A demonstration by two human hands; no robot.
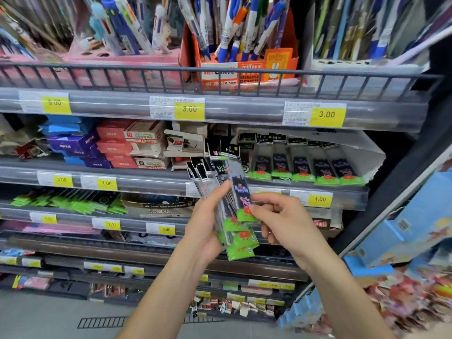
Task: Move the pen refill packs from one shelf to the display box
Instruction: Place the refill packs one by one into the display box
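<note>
Several pen refill packs (232, 211) are fanned out in front of the shelves, gripped in the left hand (208, 223), green ends pointing down. Right hand (281, 221) pinches the bottom of the front pack with the pig cartoon. Just behind, the white display box (367, 152) on the shelf already has a row of the same packs standing in it. Yellow price tags (320, 199) run along the shelf edge.

The top shelf (220, 104), fronted by a wire rail, carried an orange pencil box (244, 67) between a pink pen holder (110, 67) and a white one (362, 69). The second shelf (146, 177) held stacked small cartons (117, 143) at left and a white display box (367, 152) at right, refill packs (303, 167) ranged inside it. Yellow price tags (189, 109) lined both edges.
</note>
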